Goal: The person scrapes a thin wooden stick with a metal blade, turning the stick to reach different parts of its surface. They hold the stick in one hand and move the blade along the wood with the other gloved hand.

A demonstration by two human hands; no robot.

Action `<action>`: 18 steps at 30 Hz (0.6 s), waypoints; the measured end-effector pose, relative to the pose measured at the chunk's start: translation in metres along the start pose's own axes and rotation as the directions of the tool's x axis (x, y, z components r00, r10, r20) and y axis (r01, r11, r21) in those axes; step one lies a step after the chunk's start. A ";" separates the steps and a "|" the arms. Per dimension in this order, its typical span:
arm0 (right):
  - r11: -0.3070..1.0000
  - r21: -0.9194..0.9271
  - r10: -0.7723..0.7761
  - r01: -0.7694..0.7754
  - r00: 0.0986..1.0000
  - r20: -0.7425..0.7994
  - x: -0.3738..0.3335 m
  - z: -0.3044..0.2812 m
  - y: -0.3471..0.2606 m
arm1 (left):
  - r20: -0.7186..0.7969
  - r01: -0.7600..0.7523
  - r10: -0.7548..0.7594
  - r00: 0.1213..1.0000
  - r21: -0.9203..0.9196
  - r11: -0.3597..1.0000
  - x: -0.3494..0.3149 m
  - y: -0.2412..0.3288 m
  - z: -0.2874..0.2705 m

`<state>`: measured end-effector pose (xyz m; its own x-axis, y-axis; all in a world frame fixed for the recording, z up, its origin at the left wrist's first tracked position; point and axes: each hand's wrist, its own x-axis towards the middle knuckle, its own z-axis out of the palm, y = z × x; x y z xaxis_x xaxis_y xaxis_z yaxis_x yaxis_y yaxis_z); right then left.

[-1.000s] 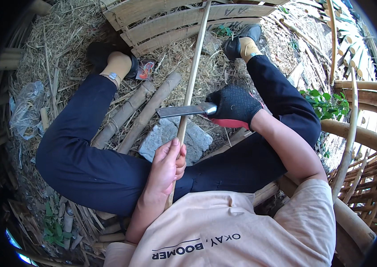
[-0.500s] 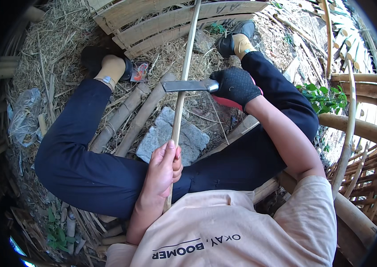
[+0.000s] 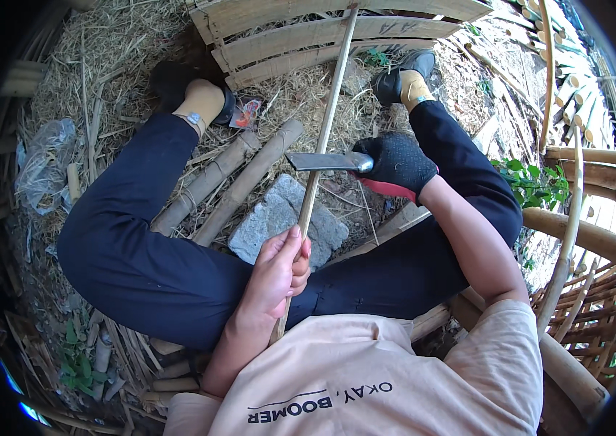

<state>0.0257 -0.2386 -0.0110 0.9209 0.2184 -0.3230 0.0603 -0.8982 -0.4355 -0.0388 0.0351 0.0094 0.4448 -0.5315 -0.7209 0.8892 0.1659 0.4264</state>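
Observation:
My bare left hand (image 3: 280,265) is wrapped round a long, thin bamboo strip (image 3: 332,102). The strip slants away from my belly up to a slatted bamboo panel. On my right hand (image 3: 397,166) is a black glove with red at the palm side. Its fingers are closed round the handle of a broad, blunt-ended knife (image 3: 319,161), though the grip hides most of that handle. The blade lies crosswise over the strip, a short way beyond my left hand. Below the strip sits a rough grey stone block (image 3: 271,214), between my legs.
Two bamboo poles (image 3: 246,185) lie on the straw-covered ground left of the stone. The slatted panel (image 3: 286,47) stands beyond my feet. A clear plastic bag (image 3: 50,163) is at the left. More bamboo poles (image 3: 588,236) and a woven basket-like frame (image 3: 598,312) border my right side.
The knife has come down along the strip, nearer to my left hand. My left hand keeps its hold. The whole view has shifted a little.

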 end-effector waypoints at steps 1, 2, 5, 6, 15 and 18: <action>1.000 -0.014 0.004 -0.003 1.000 0.004 0.002 0.001 -0.002 | -0.007 0.001 -0.001 1.000 0.012 1.000 0.000 -0.001 0.000; 0.999 -0.031 0.010 -0.010 1.000 0.008 0.004 0.001 -0.003 | -0.016 -0.001 0.001 1.000 0.023 1.000 0.000 -0.002 0.001; 0.996 -0.092 -0.008 0.007 1.000 -0.009 0.010 0.001 0.005 | -0.030 -0.005 0.006 1.000 0.044 0.999 0.001 -0.003 0.001; 0.995 -0.104 -0.004 0.001 1.000 -0.022 0.011 0.003 0.008 | -0.027 -0.006 0.007 1.000 0.041 0.999 0.001 -0.003 0.001; 0.949 -0.016 0.305 -0.315 0.929 -0.208 0.023 -0.018 0.060 | -0.006 0.005 -0.005 1.000 0.023 1.000 -0.001 -0.002 0.001; 0.953 0.024 0.299 -0.301 0.931 -0.211 0.020 -0.020 0.052 | -0.038 -0.008 0.009 0.999 0.031 0.999 -0.001 -0.001 0.003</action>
<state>0.0551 -0.2888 -0.0235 0.9563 -0.1456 -0.2537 -0.2287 -0.9128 -0.3383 -0.0405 0.0334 0.0114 0.4564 -0.4982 -0.7372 0.8820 0.1441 0.4487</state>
